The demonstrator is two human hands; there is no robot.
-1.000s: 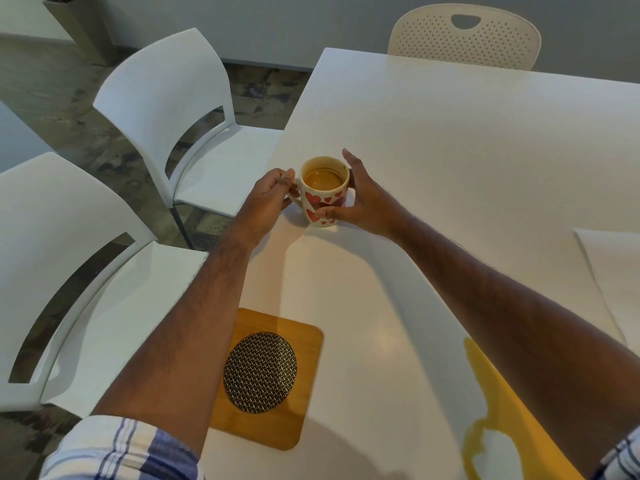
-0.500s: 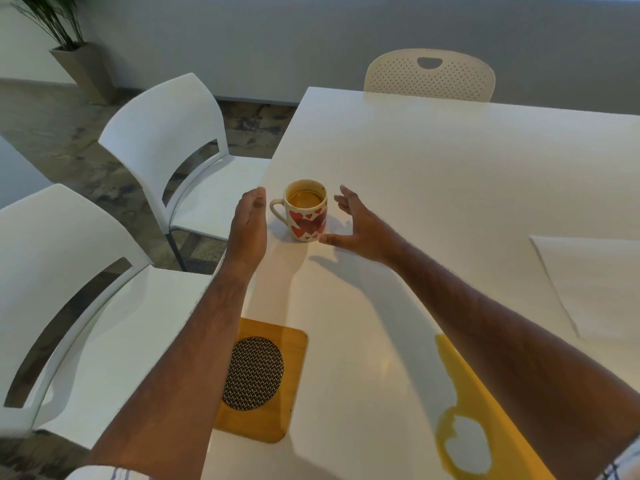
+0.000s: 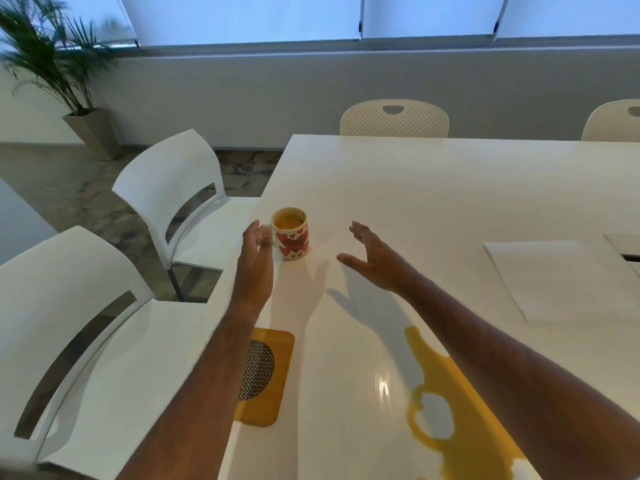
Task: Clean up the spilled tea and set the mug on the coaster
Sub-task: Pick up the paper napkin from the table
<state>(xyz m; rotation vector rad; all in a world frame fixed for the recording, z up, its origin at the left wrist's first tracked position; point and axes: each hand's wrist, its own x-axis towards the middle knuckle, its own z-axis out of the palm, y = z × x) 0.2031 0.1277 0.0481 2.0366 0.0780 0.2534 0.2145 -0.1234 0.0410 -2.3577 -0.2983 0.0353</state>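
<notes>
A white mug (image 3: 291, 237) with red hearts, holding tea, stands upright near the left edge of the white table (image 3: 433, 188). My left hand (image 3: 254, 261) hovers open just left of the mug's handle, not touching it. Well to the mug's right is my right hand (image 3: 374, 258), open with fingers spread and a clear gap between it and the mug. A wooden coaster (image 3: 270, 382) with a dark mesh centre lies near the front left edge, partly hidden by my left forearm. A yellow tea spill (image 3: 457, 403) spreads over the table at the front right, under my right forearm.
A white sheet of paper or cloth (image 3: 554, 278) lies at the right of the table. Two white chairs (image 3: 173, 202) stand along the left side and two beige chairs (image 3: 394, 119) at the far side. A potted plant (image 3: 69, 81) is in the far left corner.
Both hands let go of the mug and drew apart, the right one farther to the right. The mug stays standing on the table. The camera tilted up.
</notes>
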